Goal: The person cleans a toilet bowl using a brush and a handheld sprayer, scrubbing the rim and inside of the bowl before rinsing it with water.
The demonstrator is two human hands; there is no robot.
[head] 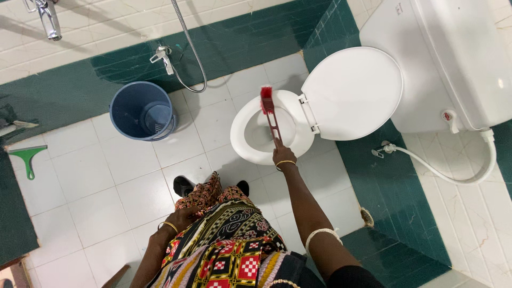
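Right hand (pixel 281 156) is gripping the thin red handle of a toilet brush (pixel 269 114), whose red bristle head is resting beyond the hand on the white toilet bowl (pixel 242 144) rim. Left hand (pixel 178 217) is clutching the patterned skirt (pixel 226 245).

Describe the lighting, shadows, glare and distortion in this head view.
Head view: bright, even light; glare whitens the toilet cistern and raised lid. The shower hose casts a shadow on the wall. Wide-angle distortion bends the tile lines near the edges. The red brush in the right hand is sharp; so is the left hand on the patterned cloth.
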